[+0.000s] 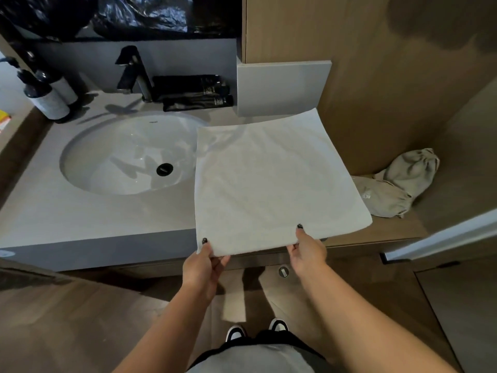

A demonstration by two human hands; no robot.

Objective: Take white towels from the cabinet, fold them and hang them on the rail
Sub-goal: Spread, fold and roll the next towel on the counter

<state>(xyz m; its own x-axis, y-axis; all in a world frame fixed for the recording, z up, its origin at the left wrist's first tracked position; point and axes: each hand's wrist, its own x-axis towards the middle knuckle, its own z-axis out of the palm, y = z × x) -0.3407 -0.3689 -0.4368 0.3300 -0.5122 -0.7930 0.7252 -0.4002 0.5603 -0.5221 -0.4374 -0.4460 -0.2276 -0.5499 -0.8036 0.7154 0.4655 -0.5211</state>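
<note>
A white square terry towel (271,181) lies spread flat on the right part of the pale grey stone worktop (80,211). Its left edge reaches over the right rim of the white oval sink basin (121,154), and its near edge comes to the front edge of the worktop and hangs a little past it.

The left hand (204,267) pinches the near left corner of the towel: the thumb lies on top of the cloth, and the other fingers are curled under it. The right hand (308,251) grasps the near edge of the towel more to the right, also with the thumb on top and the fingers bent below the cloth. Both hands are closed on the towel, not clenched hard, and the two forearms come up from the bottom of the view.

At the back edge of the worktop, behind the basin, stands a black metal tap (134,72), and just beside it on the right lie several black tubes (193,90) in a small pile. At the back left corner stand two dark pump bottles with grey labels (48,92), close together. To the right of the towel, on the lower wooden shelf (390,227), lie two beige cloth drawstring bags (398,181), touching each other
</note>
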